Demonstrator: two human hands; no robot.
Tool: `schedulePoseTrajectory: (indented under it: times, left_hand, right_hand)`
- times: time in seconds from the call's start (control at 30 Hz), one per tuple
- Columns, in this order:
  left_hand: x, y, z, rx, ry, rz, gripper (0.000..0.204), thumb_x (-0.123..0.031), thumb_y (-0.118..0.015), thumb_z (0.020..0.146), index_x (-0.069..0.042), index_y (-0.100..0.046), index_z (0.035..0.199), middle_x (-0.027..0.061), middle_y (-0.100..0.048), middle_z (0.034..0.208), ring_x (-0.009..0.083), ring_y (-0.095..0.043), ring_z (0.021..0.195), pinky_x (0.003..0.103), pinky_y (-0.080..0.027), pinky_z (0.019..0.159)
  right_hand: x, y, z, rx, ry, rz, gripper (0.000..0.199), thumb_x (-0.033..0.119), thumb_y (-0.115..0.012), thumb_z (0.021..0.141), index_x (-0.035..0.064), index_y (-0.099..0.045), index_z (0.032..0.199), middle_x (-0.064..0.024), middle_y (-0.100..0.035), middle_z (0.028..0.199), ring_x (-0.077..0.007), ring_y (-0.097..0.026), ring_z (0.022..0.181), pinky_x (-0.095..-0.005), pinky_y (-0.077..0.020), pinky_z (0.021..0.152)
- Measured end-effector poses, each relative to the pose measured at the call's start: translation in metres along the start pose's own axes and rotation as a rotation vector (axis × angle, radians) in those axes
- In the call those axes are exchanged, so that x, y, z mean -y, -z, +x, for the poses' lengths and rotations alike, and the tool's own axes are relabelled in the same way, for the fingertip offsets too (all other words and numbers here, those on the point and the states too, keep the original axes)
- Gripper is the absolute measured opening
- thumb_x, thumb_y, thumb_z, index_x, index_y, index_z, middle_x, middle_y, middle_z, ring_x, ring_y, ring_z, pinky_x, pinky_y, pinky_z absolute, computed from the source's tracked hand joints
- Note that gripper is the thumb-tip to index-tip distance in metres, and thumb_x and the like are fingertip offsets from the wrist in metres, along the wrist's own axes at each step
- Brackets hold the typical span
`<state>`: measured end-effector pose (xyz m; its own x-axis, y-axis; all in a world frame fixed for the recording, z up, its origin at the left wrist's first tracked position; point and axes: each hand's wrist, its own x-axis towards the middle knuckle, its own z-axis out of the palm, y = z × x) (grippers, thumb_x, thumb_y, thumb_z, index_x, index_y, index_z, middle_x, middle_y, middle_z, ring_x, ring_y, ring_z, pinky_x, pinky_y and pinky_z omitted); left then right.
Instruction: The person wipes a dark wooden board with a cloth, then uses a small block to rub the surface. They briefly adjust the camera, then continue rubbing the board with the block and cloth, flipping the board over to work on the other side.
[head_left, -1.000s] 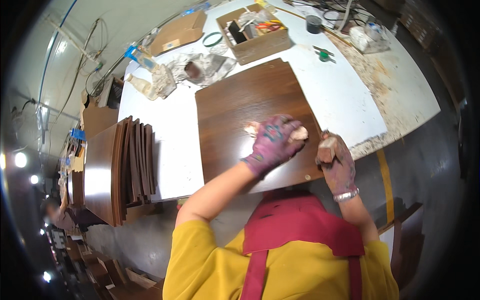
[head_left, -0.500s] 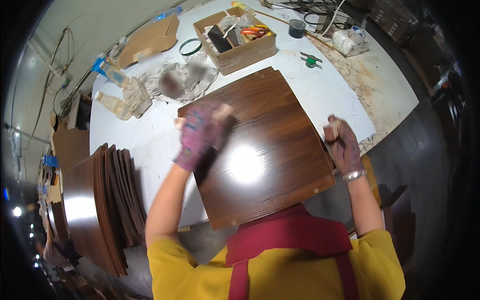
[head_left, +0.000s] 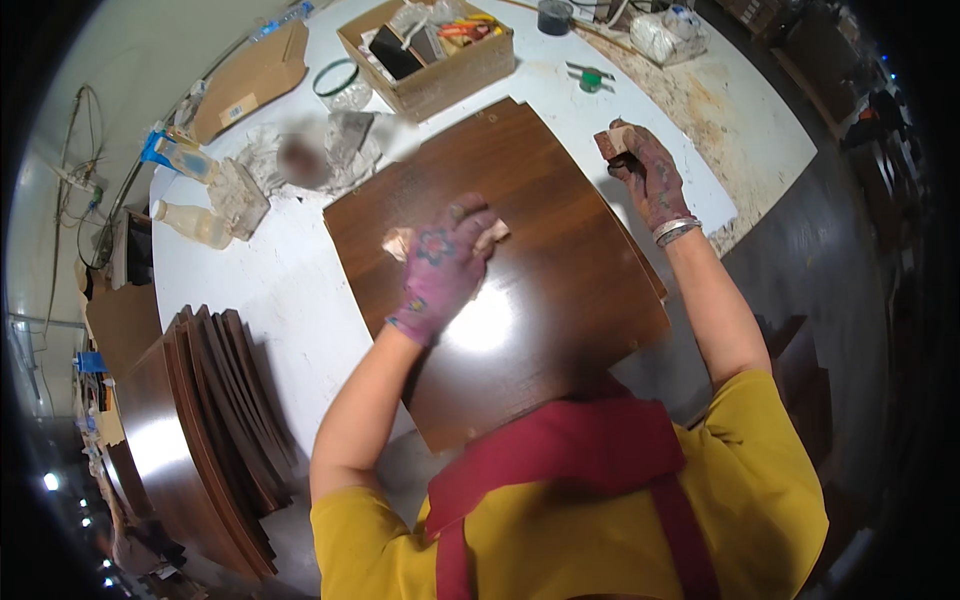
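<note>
The white surface carries a dark brown wooden panel lying flat and square to the person, so its whole glossy face is within reach. A stack of similar panels leans at the left. The left hand presses a pale cloth flat on the panel, its grip spread and only loosely curled. The right hand, at the panel's far right edge, is closed around a small brown block.
</note>
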<state>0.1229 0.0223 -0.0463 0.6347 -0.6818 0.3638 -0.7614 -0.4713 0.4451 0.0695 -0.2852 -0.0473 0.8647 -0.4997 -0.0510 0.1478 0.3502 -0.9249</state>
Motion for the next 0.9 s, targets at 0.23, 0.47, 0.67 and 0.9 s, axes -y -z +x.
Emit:
schedulePoseTrajectory:
  times: [0.23,0.47,0.67,0.9]
  left_hand:
    - [-0.005,0.081,-0.084,-0.049,0.455,-0.137,0.024,-0.014,-0.065,0.091,-0.007,-0.065,0.114,0.0119,-0.066,0.103,0.0256,-0.063,0.096,0.036,-0.049,0.086]
    - [-0.121,0.105,-0.238,0.235,0.800,0.551,0.056,-0.034,-0.074,0.080,-0.015,-0.059,0.130,0.0104,-0.067,0.106,0.0318,-0.058,0.105,0.045,-0.044,0.095]
    - [-0.196,0.043,-0.166,-0.085,0.511,0.500,0.041,-0.021,-0.075,0.080,-0.009,-0.065,0.118,0.0111,-0.067,0.106,0.0309,-0.060,0.104,0.043,-0.043,0.096]
    - [-0.168,-0.025,-0.072,0.049,0.470,0.389,0.051,-0.027,-0.077,0.076,-0.011,-0.061,0.122,0.0123,-0.062,0.112,0.0319,-0.056,0.107,0.044,-0.044,0.093]
  right_hand:
    - [0.016,0.051,-0.026,0.083,-0.028,0.092,0.040,0.027,-0.067,0.091,0.0025,-0.060,0.121,-0.0048,-0.064,0.106,-0.0134,-0.060,0.093,-0.0264,-0.0482,0.078]
    - [0.027,0.058,-0.043,0.203,-0.095,0.179,0.035,0.025,-0.065,0.091,0.0008,-0.060,0.117,-0.0039,-0.064,0.103,-0.0122,-0.062,0.092,-0.0251,-0.0497,0.077]
    - [0.011,0.066,0.009,0.360,-0.015,-0.017,0.038,0.027,-0.068,0.088,0.0011,-0.061,0.115,-0.0018,-0.062,0.095,-0.0078,-0.054,0.081,-0.0213,-0.0433,0.072]
    - [-0.040,0.033,0.084,0.406,-0.032,-0.084,0.041,0.016,-0.067,0.089,0.0003,-0.054,0.124,-0.0017,-0.060,0.098,-0.0080,-0.053,0.081,-0.0219,-0.0431,0.071]
